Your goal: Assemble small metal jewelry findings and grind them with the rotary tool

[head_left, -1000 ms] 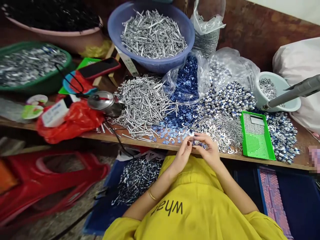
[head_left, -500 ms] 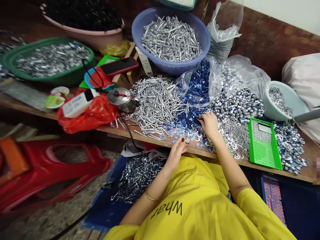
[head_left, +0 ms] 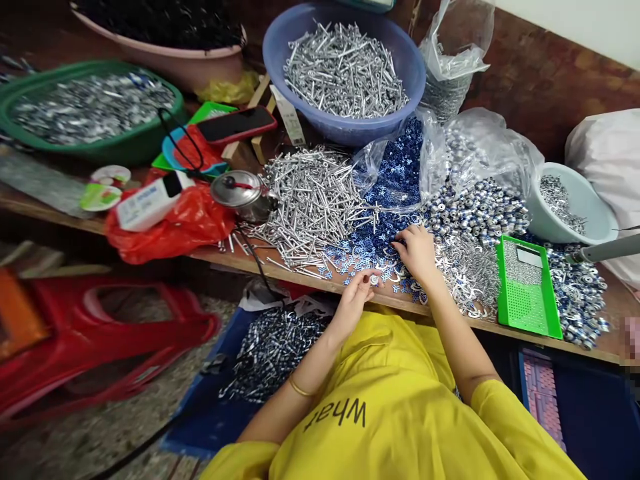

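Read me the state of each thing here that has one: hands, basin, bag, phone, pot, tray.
Left hand: pinching a small round part.
Right hand: palm down on loose blue parts, grip unclear.
Blue basin: heaped with silver pins.
Clear bag: open at the mouth.
Phone: screen dark.
Small metal pot: lid on.
Green tray: partly filled at its far end.

Left hand at table edge: only bare strip here, open toward my lap. Right hand on blue pieces, hemmed in: pin heap to left, spool pile to right, clear bag behind. Green tray blocks far right. Red bag and metal pot block far left.
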Available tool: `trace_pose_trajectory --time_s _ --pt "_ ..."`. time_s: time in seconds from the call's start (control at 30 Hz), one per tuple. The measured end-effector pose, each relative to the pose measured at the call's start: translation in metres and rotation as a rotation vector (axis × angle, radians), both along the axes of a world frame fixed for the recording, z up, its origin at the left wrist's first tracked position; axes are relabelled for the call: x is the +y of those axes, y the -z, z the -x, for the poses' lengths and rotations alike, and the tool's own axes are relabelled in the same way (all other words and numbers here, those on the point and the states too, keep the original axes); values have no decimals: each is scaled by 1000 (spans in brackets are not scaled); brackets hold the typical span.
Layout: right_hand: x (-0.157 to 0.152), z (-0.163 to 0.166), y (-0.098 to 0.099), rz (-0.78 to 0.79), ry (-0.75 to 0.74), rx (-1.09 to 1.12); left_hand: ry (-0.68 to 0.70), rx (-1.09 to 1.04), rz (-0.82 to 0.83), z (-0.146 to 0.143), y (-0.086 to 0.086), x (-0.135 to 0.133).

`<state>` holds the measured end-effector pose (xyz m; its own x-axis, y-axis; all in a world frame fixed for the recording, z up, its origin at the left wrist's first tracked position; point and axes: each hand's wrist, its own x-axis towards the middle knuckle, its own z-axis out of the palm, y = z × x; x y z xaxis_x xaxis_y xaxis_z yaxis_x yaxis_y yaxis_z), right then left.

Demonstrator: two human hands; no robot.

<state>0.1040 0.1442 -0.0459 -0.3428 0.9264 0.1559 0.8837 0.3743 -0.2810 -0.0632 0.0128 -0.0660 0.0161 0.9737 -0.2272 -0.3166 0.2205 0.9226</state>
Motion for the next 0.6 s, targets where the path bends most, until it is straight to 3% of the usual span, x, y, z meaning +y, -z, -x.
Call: trace_pose_trajectory --time_s 0.17,0.27,0.4,0.47,0.6 --pt "7 9 6 17 -19 46 18 21 9 -1 -2 -2" --pt "-7 2 1 13 -14 352 -12 9 17 2 -1 -3" --pt "-52 -4 -13 126 -71 735 19 14 46 0 1 -4" --pt "-76 -3 -18 77 -193 750 38 16 86 -3 1 -5" --pt "-101 -2 -19 -171 -355 646 66 -12 142 -11 -4 -8"
